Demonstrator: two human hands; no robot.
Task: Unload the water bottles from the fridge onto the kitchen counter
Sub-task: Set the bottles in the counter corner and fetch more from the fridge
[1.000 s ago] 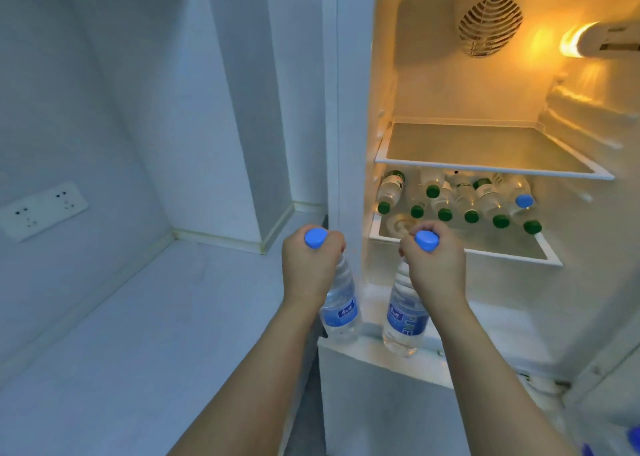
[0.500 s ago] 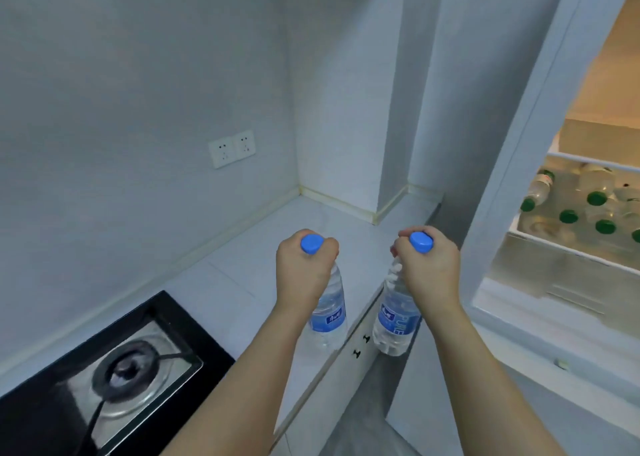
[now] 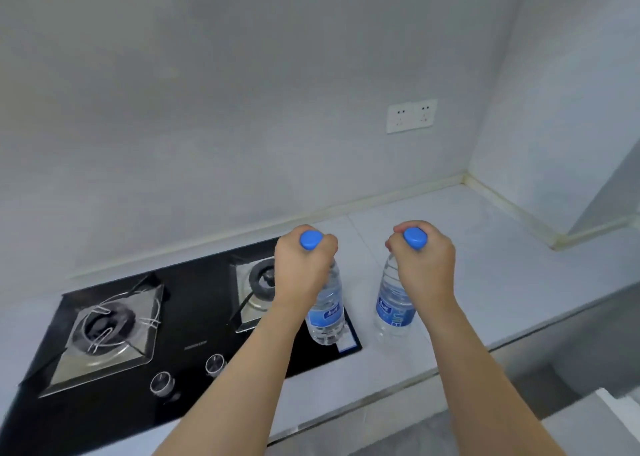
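Observation:
I hold two clear water bottles with blue caps and blue labels, one in each hand, gripped at the neck. My left hand [image 3: 304,268] carries the left bottle [image 3: 325,312] above the right edge of the black hob. My right hand [image 3: 424,265] carries the right bottle [image 3: 394,312] upright over the white kitchen counter [image 3: 502,268]. Whether either bottle's base touches the surface below I cannot tell. The fridge is out of view.
A black gas hob [image 3: 194,317] with two burners and two knobs [image 3: 214,364] fills the counter's left part. A double wall socket [image 3: 411,115] sits above the counter. Walls close the counter at the back and right corner [image 3: 465,178].
My view has swung left from the open fridge to the counter and hob. Both hands carried their bottles along and now hang over the counter.

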